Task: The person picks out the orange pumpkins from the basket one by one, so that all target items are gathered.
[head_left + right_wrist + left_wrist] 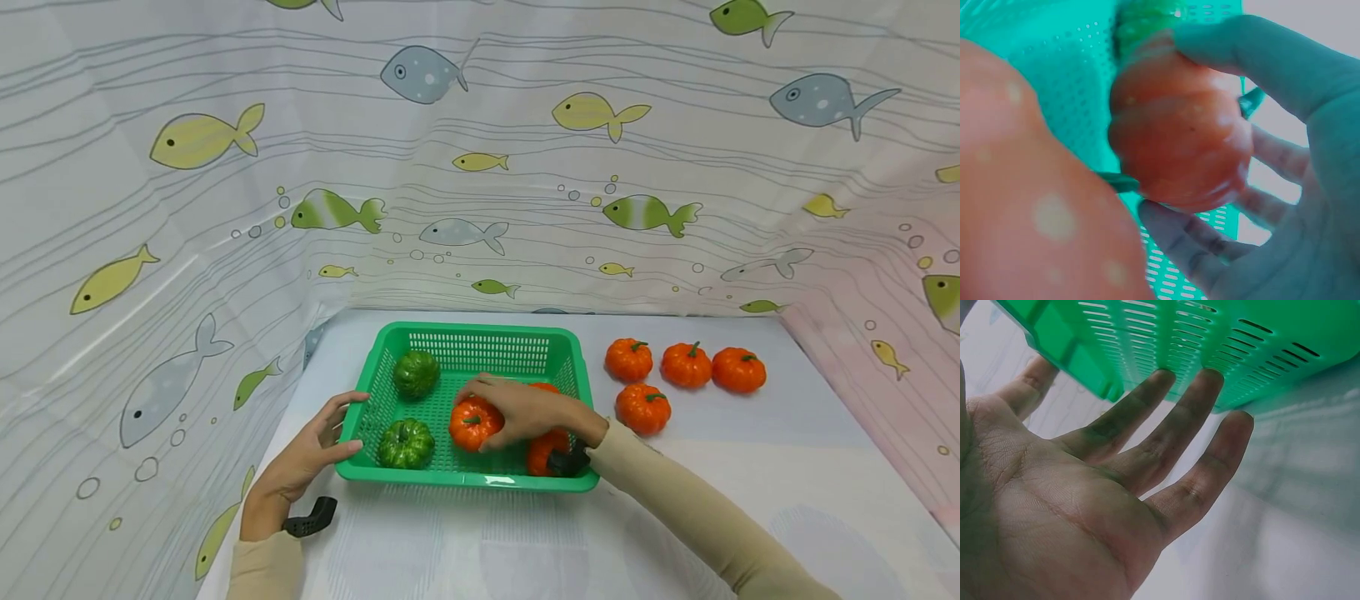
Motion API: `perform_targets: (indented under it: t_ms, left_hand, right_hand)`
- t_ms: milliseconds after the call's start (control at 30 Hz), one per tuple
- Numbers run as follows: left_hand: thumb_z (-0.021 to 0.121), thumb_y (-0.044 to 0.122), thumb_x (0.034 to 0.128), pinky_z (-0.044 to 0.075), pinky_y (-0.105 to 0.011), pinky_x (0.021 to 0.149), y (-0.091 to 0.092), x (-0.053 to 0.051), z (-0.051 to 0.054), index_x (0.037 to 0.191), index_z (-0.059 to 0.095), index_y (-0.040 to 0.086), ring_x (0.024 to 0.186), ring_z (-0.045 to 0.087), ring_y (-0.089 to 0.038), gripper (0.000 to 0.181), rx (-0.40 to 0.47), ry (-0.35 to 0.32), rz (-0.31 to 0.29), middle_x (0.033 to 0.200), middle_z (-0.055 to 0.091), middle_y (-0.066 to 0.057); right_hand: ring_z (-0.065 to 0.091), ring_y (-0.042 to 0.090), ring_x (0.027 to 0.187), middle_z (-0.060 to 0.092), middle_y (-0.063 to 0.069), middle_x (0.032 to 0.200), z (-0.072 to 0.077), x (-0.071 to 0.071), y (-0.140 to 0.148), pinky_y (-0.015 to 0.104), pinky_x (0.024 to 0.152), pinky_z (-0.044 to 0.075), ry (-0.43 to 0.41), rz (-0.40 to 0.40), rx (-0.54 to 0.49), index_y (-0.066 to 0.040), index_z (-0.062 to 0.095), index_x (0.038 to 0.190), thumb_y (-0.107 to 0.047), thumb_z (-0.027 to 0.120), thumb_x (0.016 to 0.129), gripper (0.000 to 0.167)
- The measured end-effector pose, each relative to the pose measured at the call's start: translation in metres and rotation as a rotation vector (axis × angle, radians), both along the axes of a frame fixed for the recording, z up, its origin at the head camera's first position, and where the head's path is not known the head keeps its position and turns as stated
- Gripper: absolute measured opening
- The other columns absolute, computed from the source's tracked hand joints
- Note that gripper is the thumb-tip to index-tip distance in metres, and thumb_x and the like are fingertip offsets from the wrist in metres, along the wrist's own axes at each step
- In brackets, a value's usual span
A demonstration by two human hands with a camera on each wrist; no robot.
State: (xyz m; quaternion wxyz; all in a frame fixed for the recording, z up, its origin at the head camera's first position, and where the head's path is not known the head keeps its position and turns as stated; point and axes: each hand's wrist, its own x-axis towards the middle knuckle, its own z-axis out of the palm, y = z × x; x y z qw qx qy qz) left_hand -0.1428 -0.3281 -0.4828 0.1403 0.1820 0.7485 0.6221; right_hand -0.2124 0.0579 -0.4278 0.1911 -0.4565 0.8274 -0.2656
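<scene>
A green basket (465,479) holds two green pumpkins, one at the back left (416,373) and one at the front left (406,443), with orange pumpkins on its right side. My right hand (517,408) curls its fingers and thumb round an orange pumpkin (475,423) inside the basket; the right wrist view shows that pumpkin (1182,125) between thumb and fingers. At the basket's left side, my left hand (303,454) has its fingers spread, with fingertips at the rim. In the left wrist view the fingers of this hand (1085,481) reach beneath the slotted wall (1210,344).
Right of the basket, several orange pumpkins stand on the white table (720,467), one of them (643,409) nearest the basket. Another orange pumpkin (547,454) lies in the basket under my right wrist. A fish-patterned curtain (525,250) encloses the table's back and sides.
</scene>
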Motion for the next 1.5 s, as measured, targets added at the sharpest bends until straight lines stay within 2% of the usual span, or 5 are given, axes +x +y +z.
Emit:
perform_targets:
  t_ms: [233,533,767,1233,1500]
  left_hand:
    - [0.058,0.004,0.1028,0.006,-0.084,0.107,0.001,0.0,0.0,0.161,0.027,0.016,0.151,-0.011,-0.054,0.067,0.002,0.0,0.0,0.17,0.001,-0.019]
    - [0.059,0.006,0.103,0.007,-0.084,0.107,0.002,-0.001,0.0,0.16,0.027,0.017,0.151,-0.012,-0.054,0.067,-0.011,-0.007,0.009,0.17,0.001,-0.018]
    - [0.059,0.007,0.1031,0.011,-0.085,0.106,0.003,-0.002,0.002,0.16,0.027,0.017,0.151,-0.009,-0.055,0.066,-0.023,-0.007,0.015,0.169,0.0,-0.02]
    - [0.059,0.006,0.1029,0.005,-0.084,0.107,0.002,-0.001,0.002,0.161,0.026,0.016,0.151,-0.012,-0.054,0.067,-0.008,-0.013,0.009,0.17,-0.001,-0.02]
    - [0.059,0.007,0.103,0.018,-0.085,0.104,0.001,0.0,0.002,0.161,0.025,0.017,0.149,-0.004,-0.06,0.067,-0.025,-0.009,0.014,0.168,0.001,-0.025]
  right_hand:
    - [0.053,0.013,0.118,0.05,-0.002,0.142,0.009,-0.001,0.01,0.03,0.095,0.053,0.075,-0.08,-0.126,-0.019,0.052,0.146,-0.026,0.085,0.085,0.069]
    - [0.053,0.011,0.118,0.053,-0.007,0.141,0.022,0.0,0.026,0.032,0.095,0.053,0.074,-0.157,-0.19,-0.022,0.053,0.146,-0.026,0.084,0.087,0.067]
    - [0.054,0.016,0.119,0.053,-0.004,0.143,0.028,0.001,0.039,0.04,0.092,0.056,0.075,-0.209,-0.273,-0.021,0.052,0.147,-0.024,0.084,0.086,0.069]
    - [0.054,0.016,0.12,0.05,-0.004,0.147,0.031,0.004,0.072,0.042,0.093,0.056,0.035,-0.297,-0.323,-0.023,0.049,0.151,-0.026,0.084,0.087,0.073]
    - [0.057,0.016,0.117,0.053,-0.007,0.141,0.034,0.014,0.095,0.045,0.096,0.054,0.046,-0.364,-0.321,-0.025,0.049,0.15,-0.024,0.085,0.087,0.072]
